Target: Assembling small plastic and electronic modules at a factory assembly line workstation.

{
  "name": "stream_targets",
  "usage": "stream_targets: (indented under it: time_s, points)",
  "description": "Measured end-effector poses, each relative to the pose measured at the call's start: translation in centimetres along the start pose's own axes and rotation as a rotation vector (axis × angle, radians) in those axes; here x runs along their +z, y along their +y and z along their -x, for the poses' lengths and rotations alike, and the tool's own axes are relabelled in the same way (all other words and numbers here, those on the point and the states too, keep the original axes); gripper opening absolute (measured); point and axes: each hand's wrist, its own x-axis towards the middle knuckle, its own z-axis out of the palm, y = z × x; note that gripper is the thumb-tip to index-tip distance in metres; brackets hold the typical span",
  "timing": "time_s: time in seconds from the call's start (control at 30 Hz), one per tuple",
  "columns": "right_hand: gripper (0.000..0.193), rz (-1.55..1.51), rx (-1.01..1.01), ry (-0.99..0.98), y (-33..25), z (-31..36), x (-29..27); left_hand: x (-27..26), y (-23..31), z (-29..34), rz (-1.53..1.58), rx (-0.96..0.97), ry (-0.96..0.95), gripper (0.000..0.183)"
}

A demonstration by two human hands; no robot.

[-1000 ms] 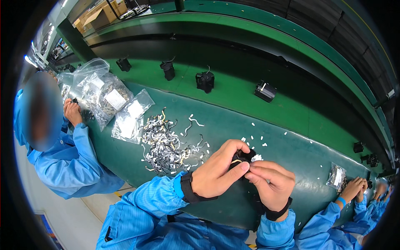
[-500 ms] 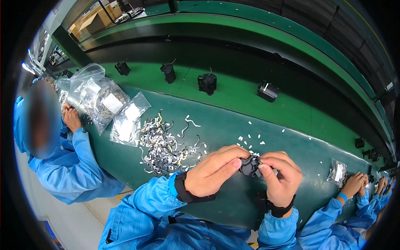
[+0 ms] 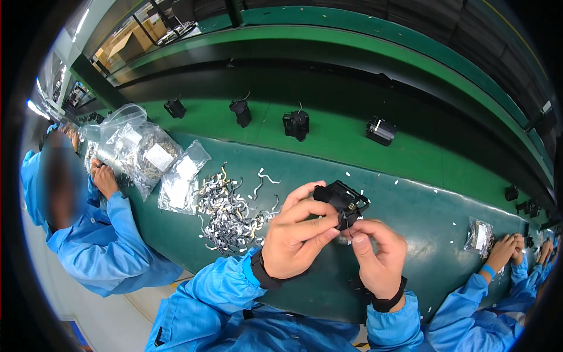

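Note:
My left hand (image 3: 299, 237) is closed around a black plastic housing (image 3: 347, 198), held tilted above the bench with small brass-coloured contacts showing on one face. At the housing's lower end, my right hand (image 3: 380, 258) pinches what looks like a thin dark wire (image 3: 350, 232) between thumb and forefinger. The fingertips hide most of that wire. Left of my hands lies a loose pile of short black and white connector wires (image 3: 226, 214).
Clear plastic bags of wires (image 3: 149, 155) stand beyond the pile. Several black housings (image 3: 297, 124) sit spaced along the green conveyor (image 3: 267, 114). Co-workers in blue sit at either side; a small bag (image 3: 480, 237) lies by the right one. White bits dot the bench (image 3: 422, 217).
The housing has been turned over and raised, its contact face now showing. My right hand has shifted from its side to the lower end. The view has tilted slightly.

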Motion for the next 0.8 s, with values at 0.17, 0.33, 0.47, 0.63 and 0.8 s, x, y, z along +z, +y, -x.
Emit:
stream_targets:
  time_s: [0.17,0.33,0.47,0.63,0.8]
  points:
    - [0.014,-0.362,0.249,-0.095,0.2,0.2,0.1,0.3,0.2,0.3,-0.08,0.021,0.003,0.018]
    - [0.011,0.131,-0.114,0.132,-0.5,-0.2,0.2,0.4,0.0,0.3,-0.067,0.005,-0.003,0.017]
    - [0.012,0.307,-0.316,0.113,-0.2,-0.6,0.1,0.3,0.0,0.3,-0.129,-0.023,-0.008,0.019]
    - [0.012,0.206,-0.079,0.155,-0.9,-0.2,0.3,0.2,0.1,0.2,-0.09,-0.013,-0.038,0.018]
    - [0.021,-0.368,0.487,-0.103,-0.1,-0.8,-1.6,0.1,0.0,0.0,0.051,0.004,-0.075,0.016]
